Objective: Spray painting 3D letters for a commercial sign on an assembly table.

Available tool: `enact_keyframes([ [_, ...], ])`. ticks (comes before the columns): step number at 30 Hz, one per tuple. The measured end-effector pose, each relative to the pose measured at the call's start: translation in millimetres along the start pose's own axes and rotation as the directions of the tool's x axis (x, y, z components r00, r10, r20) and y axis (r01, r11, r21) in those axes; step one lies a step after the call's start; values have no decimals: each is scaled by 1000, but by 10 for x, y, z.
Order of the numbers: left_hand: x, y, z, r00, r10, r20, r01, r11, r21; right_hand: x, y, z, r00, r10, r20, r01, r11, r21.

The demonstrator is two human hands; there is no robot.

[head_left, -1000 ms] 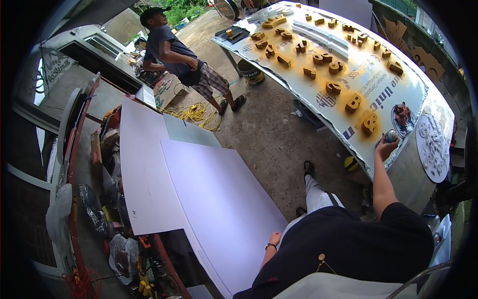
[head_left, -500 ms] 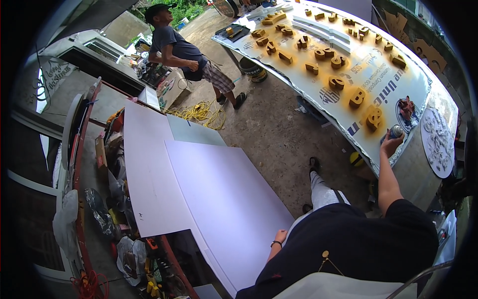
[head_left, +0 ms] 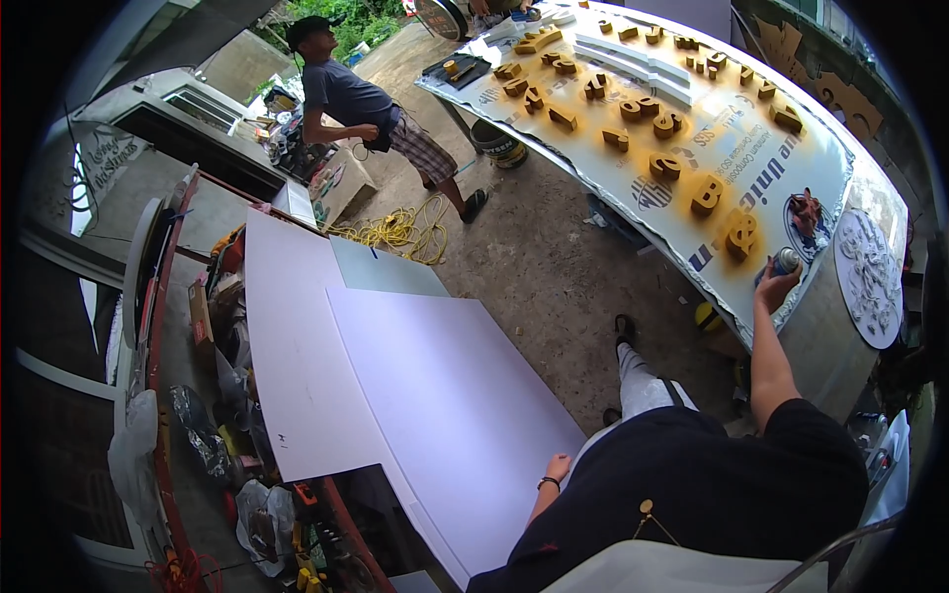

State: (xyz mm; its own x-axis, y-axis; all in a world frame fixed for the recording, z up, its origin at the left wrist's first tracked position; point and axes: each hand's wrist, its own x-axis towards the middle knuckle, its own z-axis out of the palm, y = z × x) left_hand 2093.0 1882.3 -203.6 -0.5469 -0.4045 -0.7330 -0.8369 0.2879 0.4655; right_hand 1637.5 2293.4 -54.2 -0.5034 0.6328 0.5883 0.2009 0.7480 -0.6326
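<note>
My right hand (head_left: 777, 288) is wrapped round a spray can (head_left: 786, 261) at the near right corner of the table. Just past it, a gold-painted ampersand (head_left: 740, 235) stands on a printed sheet (head_left: 791, 168), with orange overspray around it. Several more gold block letters (head_left: 706, 195) are spread over the sheet toward its far end. A crumpled reddish rag (head_left: 805, 211) lies beside the can. My left hand (head_left: 558, 468), with a dark bracelet at the wrist, hangs curled by my side, over the edge of a large white panel (head_left: 445, 395).
A person in a dark shirt (head_left: 346, 104) stands left of the table, near a yellow cord (head_left: 400, 235). Another person's hands (head_left: 509, 6) show at the table's far end. A bucket (head_left: 501, 146) stands under the table; a white oval board (head_left: 868, 282) lies at right.
The person in the dark shirt has shifted slightly, with the legs in a different stance. The view has tilted a little. My hands keep their places, the right still round the can.
</note>
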Motion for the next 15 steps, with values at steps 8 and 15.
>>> enact_keyframes([
  [8,114,-201,91,997,-59,48,60,998,-36,7,-27,-13,1000,3,4,-3,1000,-10],
  [15,66,-208,94,993,-105,56,108,993,-54,-2,-10,21,1000,12,2,-12,1000,-29],
])
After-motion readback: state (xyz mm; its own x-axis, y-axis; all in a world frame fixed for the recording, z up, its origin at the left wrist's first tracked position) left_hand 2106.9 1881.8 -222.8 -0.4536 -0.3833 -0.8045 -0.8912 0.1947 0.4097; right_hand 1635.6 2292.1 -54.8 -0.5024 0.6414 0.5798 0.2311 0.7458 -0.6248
